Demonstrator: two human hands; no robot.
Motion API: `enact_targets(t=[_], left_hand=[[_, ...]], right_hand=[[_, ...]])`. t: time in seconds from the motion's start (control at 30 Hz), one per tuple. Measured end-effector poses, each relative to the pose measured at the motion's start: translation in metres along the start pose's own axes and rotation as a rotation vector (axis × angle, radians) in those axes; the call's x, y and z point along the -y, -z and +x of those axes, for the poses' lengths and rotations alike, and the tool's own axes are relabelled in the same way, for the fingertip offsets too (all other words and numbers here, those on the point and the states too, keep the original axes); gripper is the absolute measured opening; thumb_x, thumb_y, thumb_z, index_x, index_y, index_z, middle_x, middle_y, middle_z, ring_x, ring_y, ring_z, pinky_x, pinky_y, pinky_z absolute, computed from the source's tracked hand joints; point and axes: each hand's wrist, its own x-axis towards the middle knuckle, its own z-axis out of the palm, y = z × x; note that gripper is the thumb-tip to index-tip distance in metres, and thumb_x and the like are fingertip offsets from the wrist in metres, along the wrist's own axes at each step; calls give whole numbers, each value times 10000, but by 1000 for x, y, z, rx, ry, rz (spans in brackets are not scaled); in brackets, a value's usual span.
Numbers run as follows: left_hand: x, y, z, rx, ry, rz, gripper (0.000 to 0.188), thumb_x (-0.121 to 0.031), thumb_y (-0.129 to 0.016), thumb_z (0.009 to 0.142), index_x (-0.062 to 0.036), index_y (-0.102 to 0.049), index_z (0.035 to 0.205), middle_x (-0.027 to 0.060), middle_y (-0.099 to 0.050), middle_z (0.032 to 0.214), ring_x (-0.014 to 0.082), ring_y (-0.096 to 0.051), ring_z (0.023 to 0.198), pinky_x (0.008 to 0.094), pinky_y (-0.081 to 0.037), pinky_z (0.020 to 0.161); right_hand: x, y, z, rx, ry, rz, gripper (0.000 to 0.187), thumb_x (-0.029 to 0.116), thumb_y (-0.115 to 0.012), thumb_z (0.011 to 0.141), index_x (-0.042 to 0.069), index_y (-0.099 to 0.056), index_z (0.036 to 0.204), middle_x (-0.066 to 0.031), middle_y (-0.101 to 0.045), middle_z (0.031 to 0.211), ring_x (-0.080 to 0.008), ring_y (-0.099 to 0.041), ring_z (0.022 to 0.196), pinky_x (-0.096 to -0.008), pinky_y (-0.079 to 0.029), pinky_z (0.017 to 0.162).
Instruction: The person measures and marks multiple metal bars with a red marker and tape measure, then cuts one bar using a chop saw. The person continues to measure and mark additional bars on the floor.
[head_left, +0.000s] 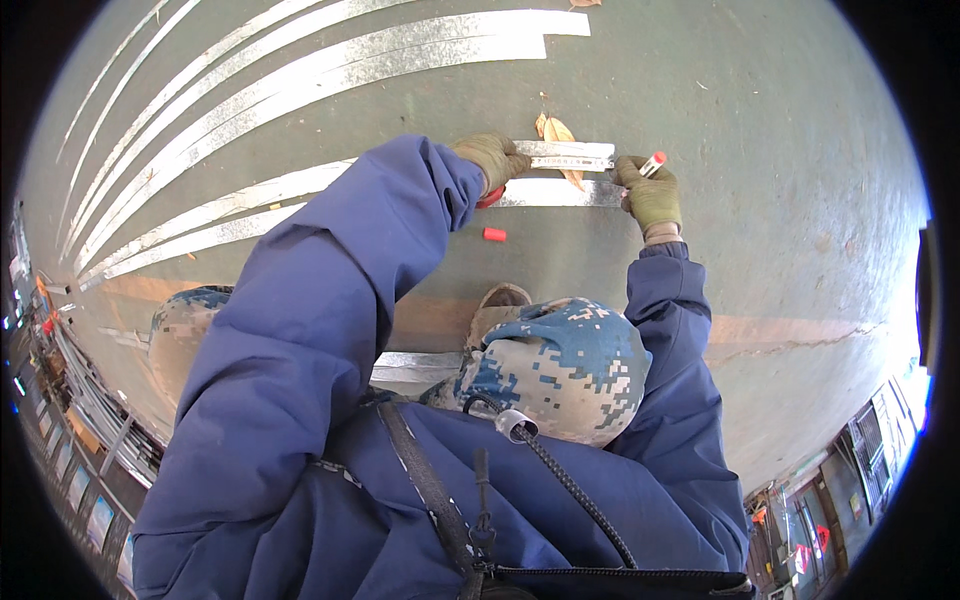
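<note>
Floor: a wide green surface (780, 200) under everything, crossed by a brownish band.
Jacket: navy blue (300, 310), its sleeves reaching forward to both hands, a dark cord and a zip at the front.
Far strips: several long, pale metal strips (450, 50) lying on the floor beyond the hands, bending away to the left side of the view.
Trousers: camouflage in blue and tan (560, 380), the knee bent, a brown shoe (505, 295) just beyond it.
Near strips: two more metal strips (560, 193) on the floor, running rightward under the left arm — their right ends lie near the right hand.
Left hand: gloved in olive (488, 160), fingers closed on the measuring tape; a red piece shows just below the palm, mostly hidden.
Right hand: also gloved (653, 198), fingers wrapped round the marker, beside the strip ends.
Leaf: dry and yellow-brown (560, 132), partly covered by the upper near strip.
Measuring tape: a pale, marked blade (565, 163) stretched from the left hand toward the right, along the upper near strip.
Marker: white with a red end (650, 168), tilted up out of the right hand.
Red cylinder: small (494, 234), lying on the floor below the left hand.
</note>
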Motion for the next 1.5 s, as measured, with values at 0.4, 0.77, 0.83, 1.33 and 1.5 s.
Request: enact_targets(t=[0.4,0.77,0.83,1.33,1.5], left_hand=[[-9,5,0,10,41,121,476,-475,-682,947,-102,-741,1236,177,-741,1174,348,-696,1101,423,-507,974],[-6,2,7,-4,65,147,475,-472,-691,935,-103,-750,1227,169,-740,1191,331,-697,1120,413,-514,977],[-4,0,8,-7,69,145,476,-479,-695,930,-106,-754,1220,166,-744,1181,326,-700,1109,415,-516,971],[-7,2,7,16,85,140,514,-500,-702,921,-99,-746,1240,182,-738,1188,325,-700,1111,413,-516,974],[-7,1,7,19,108,110,511,-484,-709,920,-88,-744,1240,184,-738,1190,336,-698,1116,409,-518,972]], right_hand=[[29,1,1,92,153,57,566,546,-640,974,-5,-772,981,-74,-695,697,-129,-606,579,-289,-495,574],[19,-6,22,119,226,-177,331,303,-748,880,6,-763,1026,-66,-757,868,-142,-688,791,-292,-541,761],[19,-9,20,110,214,-162,333,317,-744,868,21,-775,1018,-68,-770,870,-156,-706,797,-312,-550,772],[24,-15,30,106,193,-400,376,383,-684,891,58,-792,1045,-89,-781,880,-206,-750,842,-343,-572,810],[29,-18,26,97,188,-444,394,405,-666,899,64,-793,1053,-93,-783,892,-213,-756,858,-344,-575,826]])
